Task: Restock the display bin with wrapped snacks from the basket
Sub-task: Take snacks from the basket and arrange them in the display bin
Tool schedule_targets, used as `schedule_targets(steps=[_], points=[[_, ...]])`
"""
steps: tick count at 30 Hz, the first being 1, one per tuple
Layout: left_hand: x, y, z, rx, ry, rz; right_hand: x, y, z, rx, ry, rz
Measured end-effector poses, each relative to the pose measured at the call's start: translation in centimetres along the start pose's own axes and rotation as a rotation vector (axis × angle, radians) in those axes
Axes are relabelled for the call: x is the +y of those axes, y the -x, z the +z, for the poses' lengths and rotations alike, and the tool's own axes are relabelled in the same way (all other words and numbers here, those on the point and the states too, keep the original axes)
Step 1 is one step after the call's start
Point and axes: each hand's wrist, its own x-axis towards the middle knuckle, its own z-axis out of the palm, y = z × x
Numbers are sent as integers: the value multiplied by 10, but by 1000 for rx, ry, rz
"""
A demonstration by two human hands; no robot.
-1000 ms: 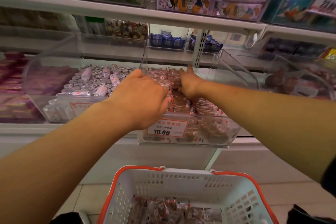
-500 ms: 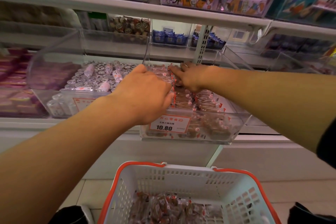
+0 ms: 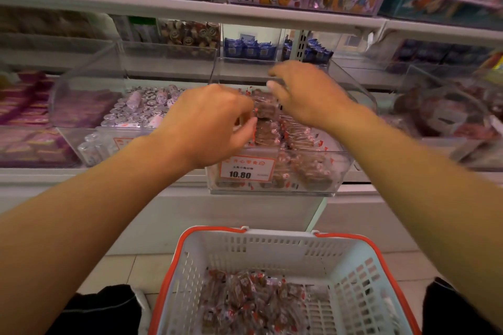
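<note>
Closest to us is the basket (image 3: 362, 266), white with an orange rim, sitting low by our legs. A heap of wrapped snacks (image 3: 245, 299) lies on its bottom. There is plenty left to move.

We think these snacks are very light. Each one is a small brown lump in a clear crinkly wrapper with red bits on it. The wrapper looks shiny, so it may slip. The inside looks a bit soft, so we should not squash it. We would scoop a few at once, or pinch one around its fat middle and not by the thin wrapper ends.

Further out are our two hands, both up over the display bin (image 3: 313, 187). Our left hand (image 3: 209, 128) is curled, with its fingertips bent down onto the snacks in the bin (image 3: 268, 128). We cannot tell if it pinches one or only touches them, because the back of the hand hides the fingers. Our right hand (image 3: 304, 92) is over the back of the bin. Its fingers are loose and a bit apart, and it seems to hold nothing.

The bin is clear plastic with a price tag (image 3: 246, 168) on its front. It looks partly full, with space at the back.
</note>
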Motion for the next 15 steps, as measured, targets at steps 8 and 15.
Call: schedule_targets(steps=[8,15], points=[[65,71,73,-702,39,57,-31,228,124,4,-403,374],[99,235,208,-1403,260,-666,-33,352,229,-1561,-332,646]])
